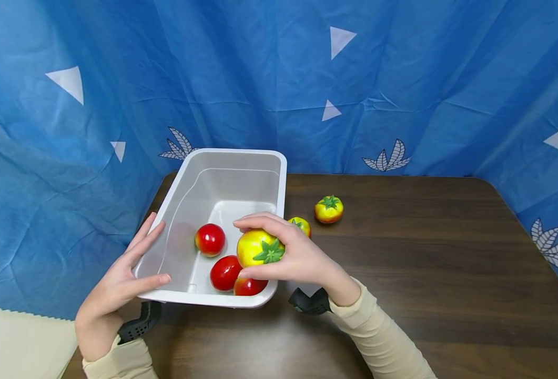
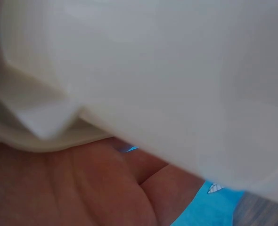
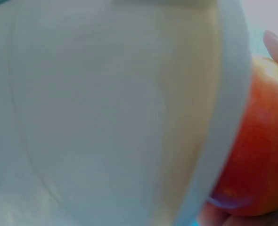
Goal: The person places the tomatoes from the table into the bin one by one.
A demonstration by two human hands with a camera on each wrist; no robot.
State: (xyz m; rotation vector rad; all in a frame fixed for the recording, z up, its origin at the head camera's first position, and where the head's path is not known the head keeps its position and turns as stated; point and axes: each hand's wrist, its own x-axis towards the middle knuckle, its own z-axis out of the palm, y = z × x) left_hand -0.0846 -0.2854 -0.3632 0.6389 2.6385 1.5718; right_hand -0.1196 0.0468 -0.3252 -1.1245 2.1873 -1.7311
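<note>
A white plastic bin stands on the table with several red round fruits in it, among them one red fruit near its left wall. My left hand holds the bin's near left corner, thumb over the front rim and fingers along the left side. In the left wrist view the palm lies under the rim. Over the bin's right side, my right hand grips a toy tomato, yellow with a green leafy top. The right wrist view shows that tomato's red underside beyond the bin's rim.
Right of the bin lies another yellow toy tomato. One more yellow tomato sits close to the bin's right wall, partly hidden by my right hand. A blue curtain hangs behind the dark wooden table.
</note>
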